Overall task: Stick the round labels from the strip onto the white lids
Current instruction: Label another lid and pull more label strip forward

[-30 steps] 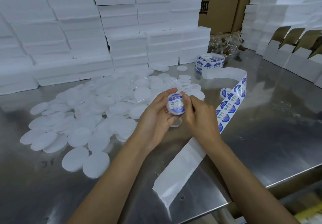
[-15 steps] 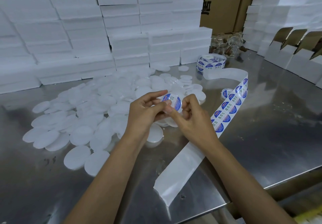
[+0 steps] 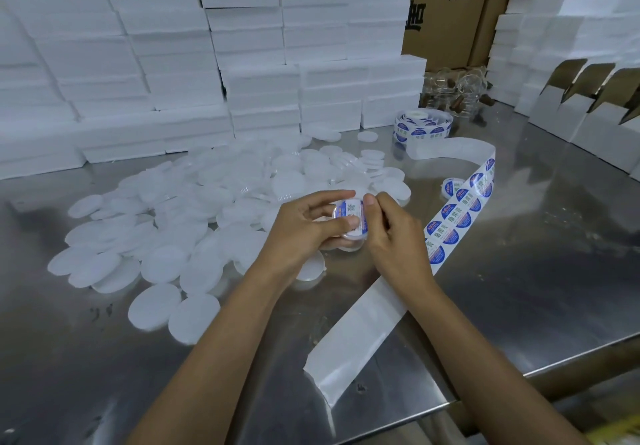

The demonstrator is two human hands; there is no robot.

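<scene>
My left hand (image 3: 304,230) holds a white lid (image 3: 349,219) with a round blue-and-white label on its top, thumb and fingers curled round its rim. My right hand (image 3: 391,233) touches the lid's right side, thumb tip on the label's edge. The label strip (image 3: 457,219) runs on the steel table just right of my right hand, with blue round labels on it and bare white backing (image 3: 360,334) trailing toward me. A heap of plain white lids (image 3: 214,209) lies to the left and behind my hands.
A label roll (image 3: 422,126) stands at the back of the steel table (image 3: 536,271). One labelled lid (image 3: 450,186) lies by the strip. White boxes (image 3: 242,64) are stacked behind, with folded cartons (image 3: 588,115) at the right. Clear jars (image 3: 453,91) sit near the cardboard boxes. The table's front edge is near right.
The lid with its label has turned from facing me to lying flatter between my hands. Both hands have shifted slightly lower and closer together on it.
</scene>
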